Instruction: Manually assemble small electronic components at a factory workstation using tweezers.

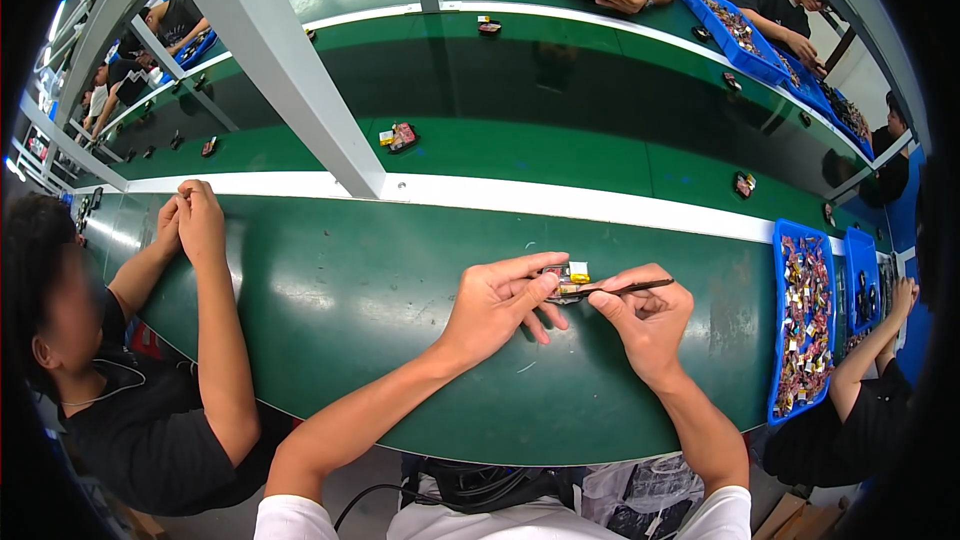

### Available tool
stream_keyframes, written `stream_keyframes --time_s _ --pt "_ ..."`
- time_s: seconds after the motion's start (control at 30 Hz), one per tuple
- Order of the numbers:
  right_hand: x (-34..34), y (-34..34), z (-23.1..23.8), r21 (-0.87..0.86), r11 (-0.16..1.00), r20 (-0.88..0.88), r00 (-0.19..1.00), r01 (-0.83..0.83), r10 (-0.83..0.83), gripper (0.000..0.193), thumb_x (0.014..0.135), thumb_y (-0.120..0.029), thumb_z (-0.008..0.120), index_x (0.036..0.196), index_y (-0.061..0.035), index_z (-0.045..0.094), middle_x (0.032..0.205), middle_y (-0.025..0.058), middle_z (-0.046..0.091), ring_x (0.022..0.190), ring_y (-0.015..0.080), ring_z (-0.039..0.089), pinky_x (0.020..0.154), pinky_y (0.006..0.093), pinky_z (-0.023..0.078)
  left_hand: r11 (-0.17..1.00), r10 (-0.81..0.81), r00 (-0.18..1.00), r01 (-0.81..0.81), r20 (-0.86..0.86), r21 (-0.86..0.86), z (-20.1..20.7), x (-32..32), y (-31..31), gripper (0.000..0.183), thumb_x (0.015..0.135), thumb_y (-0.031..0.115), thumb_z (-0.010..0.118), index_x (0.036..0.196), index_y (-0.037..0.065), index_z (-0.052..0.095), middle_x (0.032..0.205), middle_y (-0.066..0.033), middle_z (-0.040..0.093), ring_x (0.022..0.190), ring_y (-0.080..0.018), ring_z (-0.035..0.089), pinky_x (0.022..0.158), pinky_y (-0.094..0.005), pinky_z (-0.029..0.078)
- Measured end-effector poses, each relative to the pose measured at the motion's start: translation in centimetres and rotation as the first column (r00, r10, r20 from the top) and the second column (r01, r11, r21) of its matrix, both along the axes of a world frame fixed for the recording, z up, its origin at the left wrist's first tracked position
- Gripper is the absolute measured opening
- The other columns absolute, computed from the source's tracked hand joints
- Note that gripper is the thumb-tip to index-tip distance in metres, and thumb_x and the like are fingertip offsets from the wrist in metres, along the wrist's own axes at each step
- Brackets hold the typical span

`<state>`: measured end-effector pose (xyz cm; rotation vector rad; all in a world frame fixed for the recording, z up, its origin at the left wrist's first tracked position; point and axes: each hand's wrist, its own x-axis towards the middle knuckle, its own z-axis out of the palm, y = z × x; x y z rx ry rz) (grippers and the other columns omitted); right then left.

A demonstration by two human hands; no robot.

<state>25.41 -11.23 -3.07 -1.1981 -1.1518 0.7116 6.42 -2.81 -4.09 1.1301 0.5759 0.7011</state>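
Between the two bare hands, above the green worktop (420, 280), sits a small electronic assembly (567, 278) with a dark casing and a yellow-and-white block (578, 272) standing at its far edge. The left hand (500, 305) is clamped on the assembly between thumb and fingers. Just to its right, the right hand (645, 315) pinches a slender dark hand tool (652, 286), its tip reaching toward the assembly; whether the tip touches is too small to tell.

To work well here, the left pinch should probably stay on the casing's rim, firm enough to resist the tool yet clear of the inner parts and the block. Bracing the right fingertips lightly against the left would likely steady the tip. Short, shallow strokes seem safest; a slip could nick a part or the left thumb. Working low over the worktop would soften any drop. Beyond the right hand, a blue tray (776, 340) holds many similar small parts.
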Motion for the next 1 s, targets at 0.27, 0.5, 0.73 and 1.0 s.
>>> stream_keyframes --time_s 0.27,0.5,0.73,1.0 --pt "-0.14 -0.07 -0.16 -0.002 1.0 0.034 0.999 0.03 -0.03 0.014 0.081 0.003 0.081 0.091 0.0013 0.071 0.081 0.0043 0.071 0.05 -0.0027 0.041 0.044 0.0177 0.026 1.0 0.002 0.999 -0.002 0.037 0.009 -0.03 -0.06 0.14 0.034 0.104 0.01 0.054 0.132 -0.009 0.058 0.112 -0.0208 0.068 0.077 -0.0265 0.074 0.054 -0.0305 0.063" --pt "-0.24 -0.06 -0.27 0.004 0.999 0.06 0.998 0.036 -0.036 0.014 0.081 0.003 0.082 0.09 0.0016 0.072 0.079 0.0044 0.072 0.05 -0.0028 0.041 0.044 0.0177 0.026 1.0 0.011 0.999 -0.011 0.03 0.0 -0.11 -0.04 0.16 0.034 0.104 0.01 0.055 0.131 -0.009 0.058 0.112 -0.0213 0.068 0.075 -0.0263 0.074 0.054 -0.0307 0.062" --pt "-0.07 -0.07 0.14 -0.011 1.0 0.098 0.995 0.014 -0.013 0.014 0.081 0.003 0.082 0.091 0.0015 0.072 0.078 0.0043 0.072 0.05 -0.0026 0.041 0.044 0.0174 0.026 1.0 0.023 0.999 -0.022 0.033 -0.001 -0.2 -0.09 0.07 0.032 0.103 0.009 0.056 0.129 -0.01 0.06 0.106 -0.0203 0.069 0.073 -0.025 0.074 0.053 -0.0296 0.061" --pt "-0.03 0.16 0.54 0.029 0.999 0.105 0.994 0.04 -0.042 0.016 0.081 0.001 0.082 0.093 0.0012 0.071 0.078 0.0046 0.072 0.049 -0.0014 0.044 0.045 0.0173 0.028 0.999 0.052 0.998 -0.052 0.025 0.007 -0.26 -0.13 0.19 0.03 0.103 0.008 0.057 0.126 -0.01 0.061 0.1 -0.0199 0.071 0.071 -0.0243 0.074 0.053 -0.0288 0.061"
